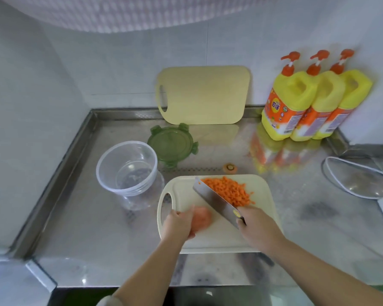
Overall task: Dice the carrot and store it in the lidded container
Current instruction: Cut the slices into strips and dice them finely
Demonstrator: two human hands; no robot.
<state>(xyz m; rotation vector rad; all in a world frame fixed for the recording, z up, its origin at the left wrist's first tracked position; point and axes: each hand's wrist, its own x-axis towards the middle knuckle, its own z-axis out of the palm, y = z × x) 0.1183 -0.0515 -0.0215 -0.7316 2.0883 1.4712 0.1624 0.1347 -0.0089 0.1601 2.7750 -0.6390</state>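
One uncut carrot chunk [201, 218] lies on the near-left part of the cutting board [219, 241], blurred in the view.

- The left grip [179, 224] is curled round the chunk's near-left side, fingers bent over it.
- The right grip [255, 224] is wrapped round the handle of the cleaver [215, 200]. The blade slants from near right to far left, just right of the chunk. Whether the edge meets the board cannot be told.
- The diced carrot [230, 191] is heaped on the far-right part of the board, on the far side of the blade.
- The clear container [111, 188] stands empty on the worktop [86, 228], just left of the board. Its green lid [171, 144] lies flat just beyond it.
- The carrot top [229, 167] sits on the worktop past the board's far edge.

Judgement: the step in hand is dicing this last chunk, and most of the cutting looks done.

The chunk looks rounded and likely to roll. A flat face set down first would steady it. The left fingertips are best kept tucked back from the blade, with the knuckles guiding its side. Slabs first, then sticks, then crosscuts should give dice to match the heap. The person would do well to keep the cuts clear of the heap, so that no dice scatter off the far-right edge.
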